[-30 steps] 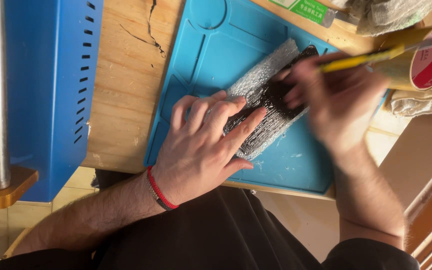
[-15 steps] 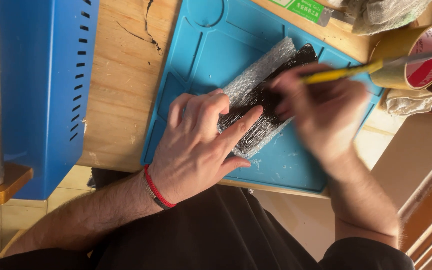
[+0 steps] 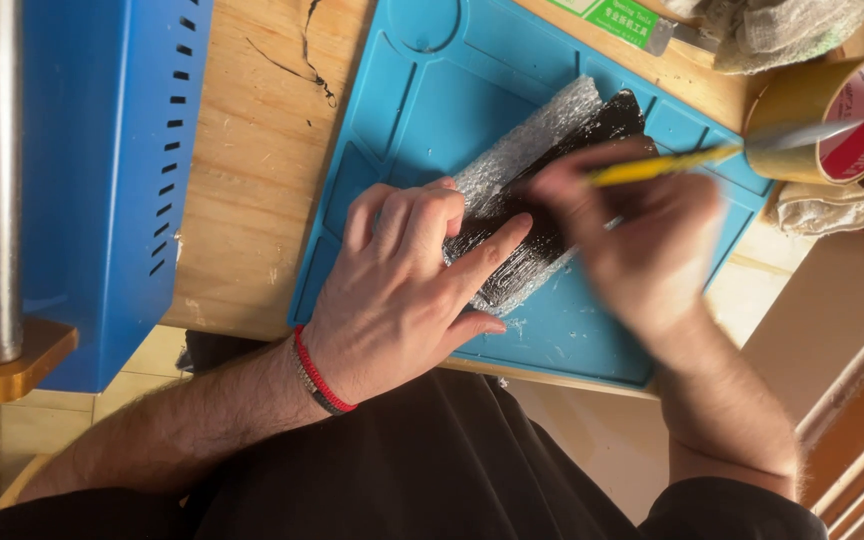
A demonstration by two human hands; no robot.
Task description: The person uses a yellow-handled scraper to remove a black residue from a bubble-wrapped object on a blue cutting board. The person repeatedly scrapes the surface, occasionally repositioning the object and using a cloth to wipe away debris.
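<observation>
Fingers (image 3: pixel 422 225) of left hand (image 3: pixel 402 290) spread flat, pressing dark flat slab (image 3: pixel 552 185) in crinkly bubble wrap (image 3: pixel 527 140) on blue mat (image 3: pixel 432 90). Right hand (image 3: pixel 642 240) blurred, pinching yellow-handled tool (image 3: pixel 672 165); tip unclear.

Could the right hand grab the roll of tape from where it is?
Probably yes, but not straight away. The tape roll lies close beside the right hand with nothing between them, yet its fingers already grip a yellow tool.
</observation>
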